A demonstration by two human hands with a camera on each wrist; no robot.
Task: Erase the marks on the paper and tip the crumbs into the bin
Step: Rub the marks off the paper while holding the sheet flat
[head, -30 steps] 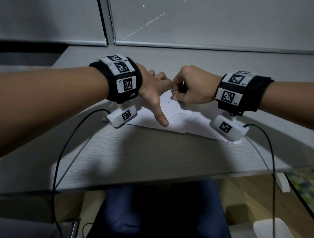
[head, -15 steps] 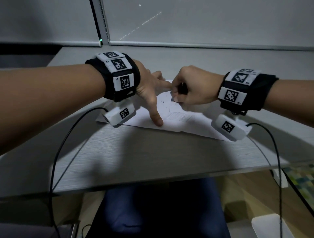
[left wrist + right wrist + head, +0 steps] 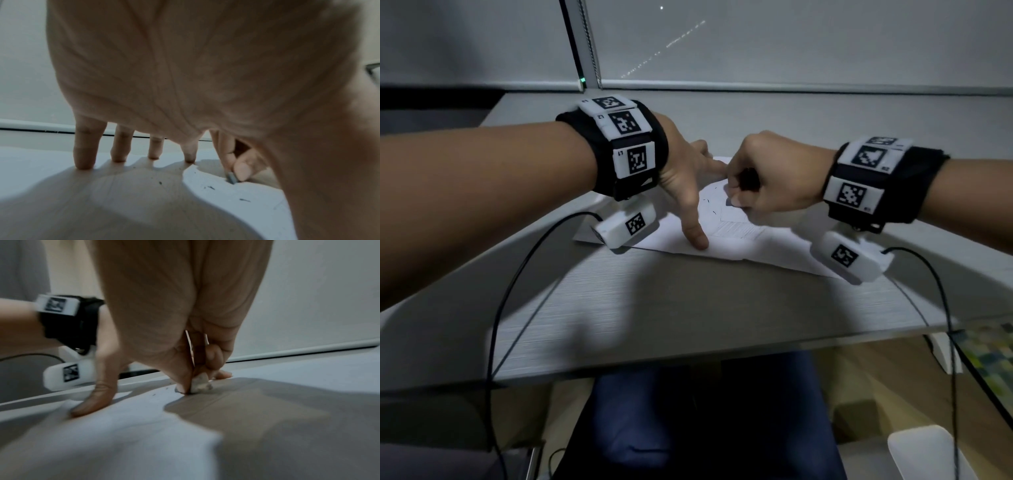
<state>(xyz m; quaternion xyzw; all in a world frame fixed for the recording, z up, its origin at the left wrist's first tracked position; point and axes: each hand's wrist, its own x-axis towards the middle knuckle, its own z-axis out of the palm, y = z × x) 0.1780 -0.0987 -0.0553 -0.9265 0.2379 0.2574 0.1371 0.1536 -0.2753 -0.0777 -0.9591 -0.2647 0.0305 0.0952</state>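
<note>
Setting: grey desk (image 3: pixel 688 308) under a closed window blind, dim light; the white paper (image 3: pixel 756 246) lies flat on the desk, ahead of both wrists.
Right hand: the right hand (image 3: pixel 774 178) is curled tight, thumb and fingers pinching a small worn eraser (image 3: pixel 200 383); the eraser's lower edge touches the paper directly below the fingertips.
Left hand: the left hand (image 3: pixel 688 171) is spread wide, fingers straight, all four fingertips (image 3: pixel 84 160) and the thumb pressing down on the sheet; it holds nothing and pins the paper just beside the right hand.
Key relation: the eraser sits between the left index finger and the right palm, so the spot being rubbed is right at the right hand's fingertips, with the left hand touching or nearly touching it from the other side.
Marks: short dark strokes (image 3: pixel 709 202) remain on the paper just to the left-hand side of the eraser, between thumb and index finger.
Crumbs: a few dark specks (image 3: pixel 209 187) lie loose on the sheet near the eraser, under the left palm.
Judged step: rubbing is under way; the remaining marks lie nearer the right hand, a short sweep toward the left thumb.
Bin: a pale rounded container (image 3: pixel 928 452) shows on the floor below the desk edge, on the right arm's side; probably the bin, its contents not visible.
Stage: tipping is not yet begun.
</note>
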